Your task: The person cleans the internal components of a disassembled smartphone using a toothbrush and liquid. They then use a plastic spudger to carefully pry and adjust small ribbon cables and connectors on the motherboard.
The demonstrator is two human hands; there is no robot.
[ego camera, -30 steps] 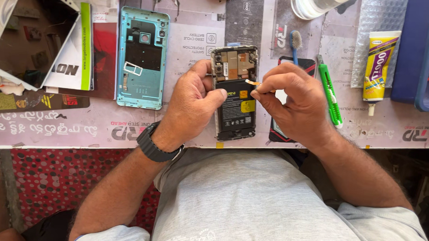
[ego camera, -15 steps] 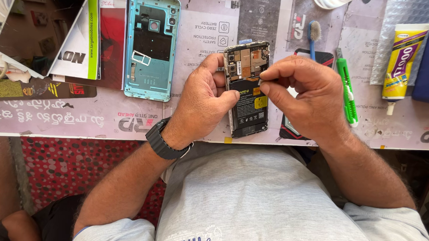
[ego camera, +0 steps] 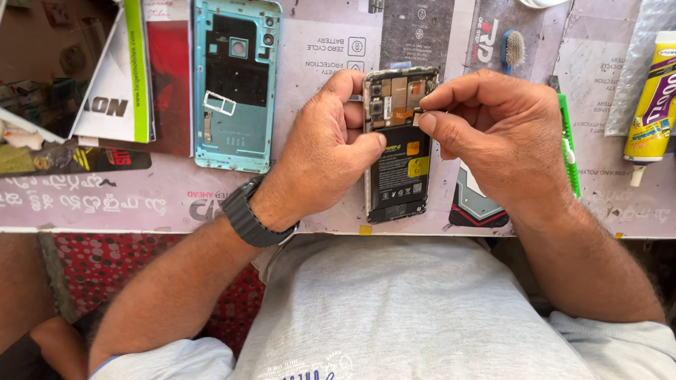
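Head view: left hand (ego camera: 326, 156) grips the opened phone (ego camera: 396, 143) on the table (ego camera: 315, 212), hiding its left edge. Right hand (ego camera: 497, 136) pinches shut over its top (held part too small to tell). The view sits closer than before.

A turquoise phone back cover (ego camera: 235, 81) lies left – glue tube (ego camera: 654, 95), green tool (ego camera: 569, 146) and small brush (ego camera: 513, 50) right
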